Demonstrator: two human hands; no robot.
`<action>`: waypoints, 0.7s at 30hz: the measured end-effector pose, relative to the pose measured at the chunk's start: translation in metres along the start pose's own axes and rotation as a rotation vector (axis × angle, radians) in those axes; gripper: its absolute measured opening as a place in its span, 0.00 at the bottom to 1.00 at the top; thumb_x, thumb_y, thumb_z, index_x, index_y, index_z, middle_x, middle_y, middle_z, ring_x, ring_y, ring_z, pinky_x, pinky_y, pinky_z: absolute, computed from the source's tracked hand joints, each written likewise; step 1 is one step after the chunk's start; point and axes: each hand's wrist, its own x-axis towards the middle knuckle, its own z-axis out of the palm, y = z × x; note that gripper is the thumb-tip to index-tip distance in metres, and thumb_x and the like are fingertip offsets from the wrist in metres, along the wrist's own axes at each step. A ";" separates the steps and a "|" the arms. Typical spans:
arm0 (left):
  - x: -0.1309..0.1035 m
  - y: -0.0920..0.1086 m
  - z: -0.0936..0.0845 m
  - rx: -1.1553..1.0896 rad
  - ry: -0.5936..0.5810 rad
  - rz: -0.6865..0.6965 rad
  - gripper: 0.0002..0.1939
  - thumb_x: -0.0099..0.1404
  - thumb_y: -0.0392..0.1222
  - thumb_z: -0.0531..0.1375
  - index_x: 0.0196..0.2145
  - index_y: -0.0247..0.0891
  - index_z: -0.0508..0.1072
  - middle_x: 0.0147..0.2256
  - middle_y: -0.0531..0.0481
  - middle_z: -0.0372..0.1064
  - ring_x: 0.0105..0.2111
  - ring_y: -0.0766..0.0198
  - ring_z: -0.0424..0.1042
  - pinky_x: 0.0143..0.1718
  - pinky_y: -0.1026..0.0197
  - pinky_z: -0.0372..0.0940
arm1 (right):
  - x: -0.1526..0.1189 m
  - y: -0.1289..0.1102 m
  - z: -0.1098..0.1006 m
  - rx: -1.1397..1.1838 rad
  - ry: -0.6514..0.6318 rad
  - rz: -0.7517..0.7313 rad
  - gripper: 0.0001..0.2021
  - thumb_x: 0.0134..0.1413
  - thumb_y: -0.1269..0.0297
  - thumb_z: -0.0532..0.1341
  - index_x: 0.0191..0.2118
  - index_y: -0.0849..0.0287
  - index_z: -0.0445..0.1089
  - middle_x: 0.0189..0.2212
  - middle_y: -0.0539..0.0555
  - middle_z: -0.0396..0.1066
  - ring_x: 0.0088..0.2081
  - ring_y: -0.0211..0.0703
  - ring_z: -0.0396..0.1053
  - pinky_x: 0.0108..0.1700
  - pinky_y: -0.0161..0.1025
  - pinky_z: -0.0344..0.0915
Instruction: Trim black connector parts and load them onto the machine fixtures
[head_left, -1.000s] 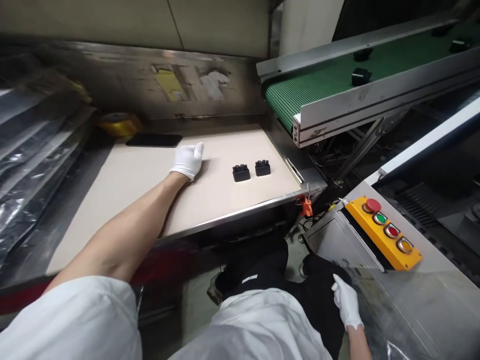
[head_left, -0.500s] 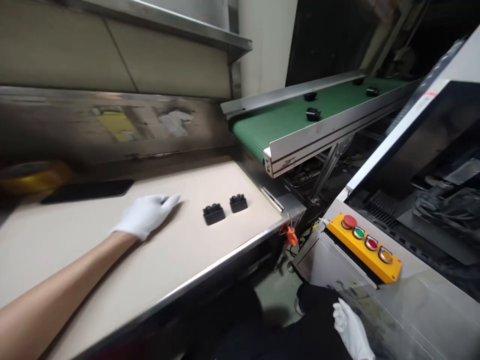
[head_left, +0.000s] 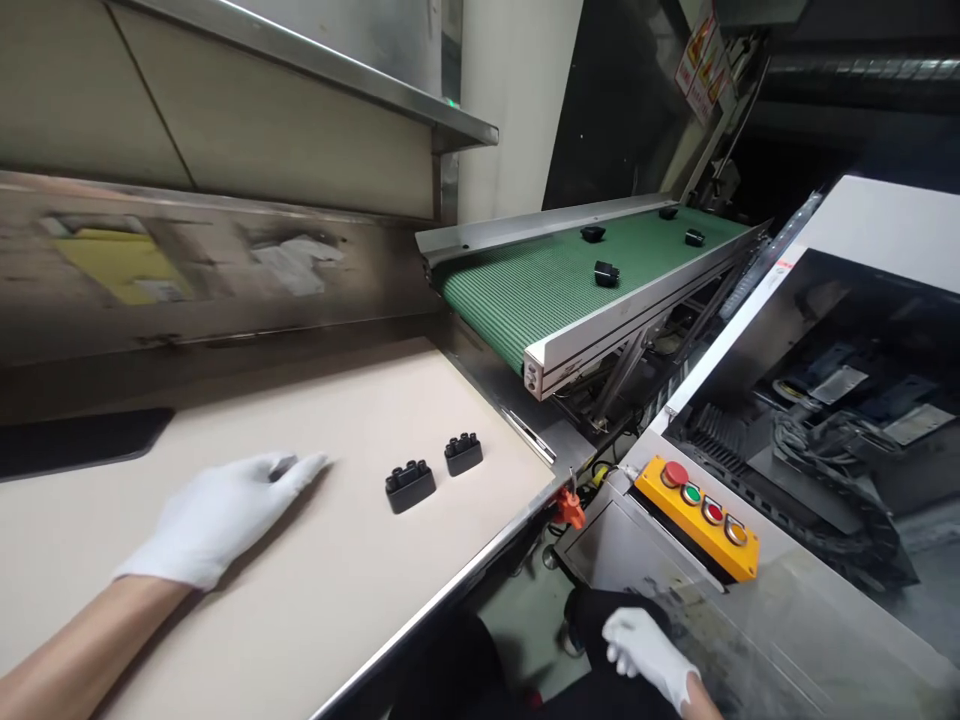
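Observation:
My left hand [head_left: 225, 510], in a white glove, rests on the pale table mat [head_left: 300, 620]. Its fingers are bent together, with a small dark patch between thumb and forefinger; what they hold, if anything, is hidden. To the right of its fingertips stand two black blocks with round studs on top, a larger one [head_left: 411, 488] and a smaller one [head_left: 464, 456], neither touched. Low in the view, my right hand [head_left: 649, 650], also gloved in white, hangs over my dark clothing with its fingers loosely bent and slightly apart, nothing visible in them.
A green conveyor belt [head_left: 517, 300] behind the table carries several black parts. On the machine at right sits a yellow button box [head_left: 697, 520]. An orange clamp [head_left: 571, 508] is at the table corner. A dark flat pad [head_left: 82, 440] lies at the left.
The view has turned right and come closer to the table, so the blocks and my left hand appear larger and lower. My right hand appears farther left and its forearm shows.

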 end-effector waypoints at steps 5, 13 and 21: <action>0.002 -0.002 0.001 0.004 -0.019 -0.030 0.32 0.69 0.68 0.47 0.46 0.38 0.76 0.51 0.36 0.74 0.49 0.43 0.69 0.45 0.60 0.56 | -0.104 -0.212 -0.044 -0.896 0.145 -0.577 0.09 0.62 0.61 0.56 0.35 0.57 0.72 0.33 0.55 0.74 0.35 0.45 0.68 0.39 0.43 0.59; -0.006 0.007 -0.003 -0.033 0.003 -0.006 0.30 0.72 0.65 0.45 0.39 0.39 0.76 0.44 0.39 0.76 0.46 0.45 0.70 0.43 0.60 0.56 | -0.103 -0.455 -0.118 -0.939 1.086 -0.938 0.17 0.70 0.56 0.52 0.40 0.59 0.74 0.34 0.58 0.75 0.36 0.48 0.71 0.42 0.42 0.63; 0.000 -0.001 0.006 -0.141 0.050 -0.024 0.28 0.72 0.64 0.45 0.28 0.42 0.69 0.35 0.43 0.75 0.39 0.50 0.70 0.40 0.59 0.57 | 0.048 -0.547 -0.198 -0.935 0.814 -0.289 0.33 0.67 0.45 0.52 0.64 0.69 0.65 0.60 0.76 0.68 0.59 0.67 0.70 0.59 0.56 0.67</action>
